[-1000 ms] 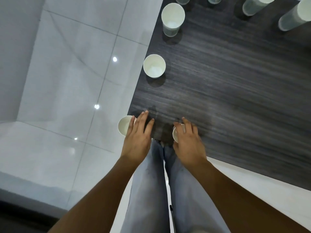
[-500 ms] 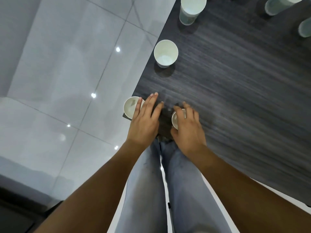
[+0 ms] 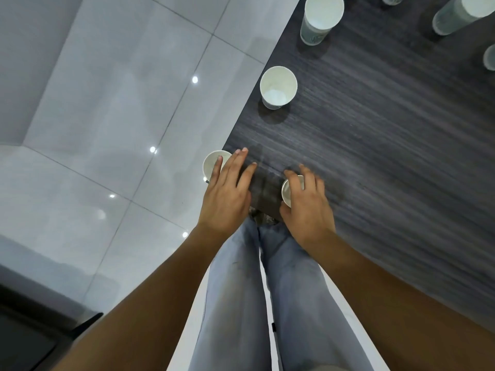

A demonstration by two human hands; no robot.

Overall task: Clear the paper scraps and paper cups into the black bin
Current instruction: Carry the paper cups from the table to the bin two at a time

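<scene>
At the near corner of the dark wood table (image 3: 375, 156) stands a white paper cup (image 3: 213, 164). My left hand (image 3: 227, 194) lies over its right side with fingers straight and spread, and it does not grip the cup. A second white paper cup (image 3: 287, 189) stands near the table's front edge. My right hand (image 3: 308, 207) curls around it, thumb across the rim and fingers on the far side. No paper scraps are visible.
More paper cups stand upright further back: one (image 3: 278, 87) by the left edge, one (image 3: 320, 20) behind it, others (image 3: 460, 14) at the top right. Glossy grey floor tiles (image 3: 107, 129) lie left. A dark object (image 3: 29, 336) sits bottom left.
Both hands keep nearly the same pose on their cups. The view has shifted, so the far cups now sit lower and closer in the frame.
</scene>
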